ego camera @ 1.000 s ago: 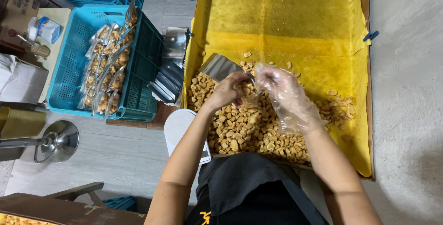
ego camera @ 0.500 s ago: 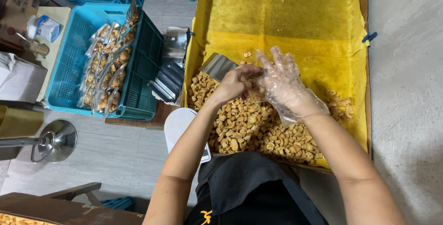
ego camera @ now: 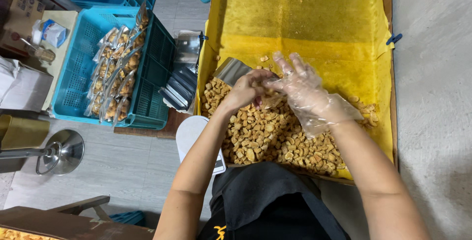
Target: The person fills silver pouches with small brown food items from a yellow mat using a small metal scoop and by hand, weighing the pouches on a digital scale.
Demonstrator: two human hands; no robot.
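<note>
- Pouch, silvery w/ a clear side, sits at frame centre, tilted, its closed end toward 10 o'clock, above a heap of golden-brown snack pieces.
- Left hand, bare, has fingers curled tight on the pouch's open end.
- Right hand, in a loose clear plastic glove, meets the left at the pouch mouth; thumb and forefinger pinched there, other fingers spread, pointing toward 11 o'clock. Can't tell if it holds any pieces.
- Snack heap fills the near end of a long tray lined w/ yellow paper; a few stray pieces lie at 3 o'clock of the hands.
- Far end of the tray, toward 12 o'clock, shows only stained paper.
- At 9 o'clock, on the floor, a turquoise crate holds a row of filled clear pouches.
- Between crate and tray: a stack of flat dark pouches.
- White scale at 7 o'clock, just beside the left forearm.
</note>
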